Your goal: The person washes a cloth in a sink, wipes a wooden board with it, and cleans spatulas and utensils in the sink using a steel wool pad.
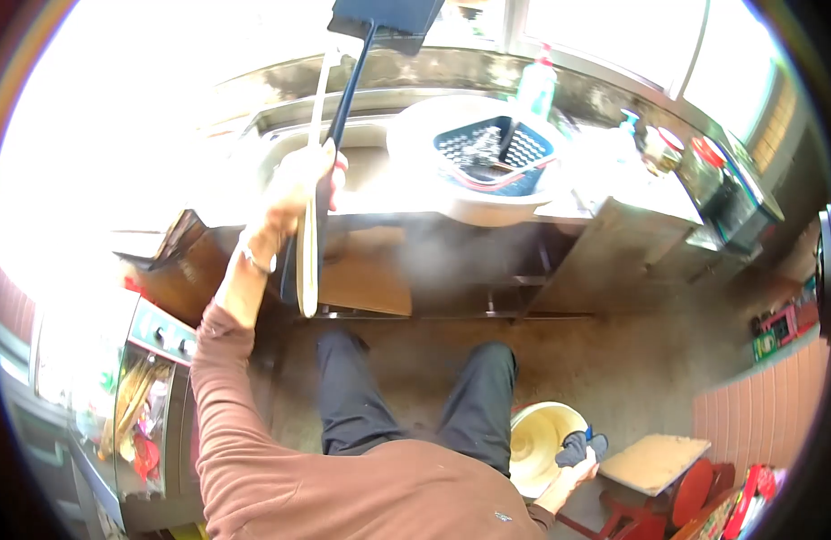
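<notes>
My left hand (303,184) is closed around the handles of two long tools, raised in front of the sink (366,135). One is a dark spatula (388,22) with a wide flat blade at the top; the other has a pale handle (309,270), and its upper end is lost in glare. Down at the lower right, my right hand (575,474) grips a dark grey cloth (582,447) at the rim of a cream bucket (546,427) on the floor.
On the counter, a white basin (487,211) holds a blue basket (528,148) with utensils. Behind stands a green bottle (537,85). Jars (704,166) are at the right. A glass-fronted cabinet (145,405) is at the left, a wooden board (654,463) and red stool (695,490) at the lower right.
</notes>
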The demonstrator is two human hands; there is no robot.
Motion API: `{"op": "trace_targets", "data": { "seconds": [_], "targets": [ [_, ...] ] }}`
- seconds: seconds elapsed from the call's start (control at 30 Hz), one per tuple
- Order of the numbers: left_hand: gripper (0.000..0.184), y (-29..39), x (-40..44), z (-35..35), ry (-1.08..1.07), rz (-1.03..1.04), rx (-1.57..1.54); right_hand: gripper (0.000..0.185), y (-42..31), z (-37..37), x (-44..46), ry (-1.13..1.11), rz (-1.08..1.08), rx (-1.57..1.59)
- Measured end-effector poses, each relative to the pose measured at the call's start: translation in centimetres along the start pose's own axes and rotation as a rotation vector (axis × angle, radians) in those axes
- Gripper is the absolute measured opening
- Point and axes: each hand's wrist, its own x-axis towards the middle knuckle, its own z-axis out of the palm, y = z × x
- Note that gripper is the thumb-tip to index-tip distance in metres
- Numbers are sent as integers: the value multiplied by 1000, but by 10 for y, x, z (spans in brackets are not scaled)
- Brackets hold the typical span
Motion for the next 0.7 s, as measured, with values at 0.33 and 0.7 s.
{"op": "trace_targets", "data": {
  "seconds": [0.33, 0.7],
  "targets": [
    [32, -81, -183, -67, 83, -217, -447, 35, -3, 64, -79, -301, -194, -354],
    [35, -111, -252, -98, 147, -290, -602, 39, 29, 121, -89, -408, 9, -267]
  ]
}}
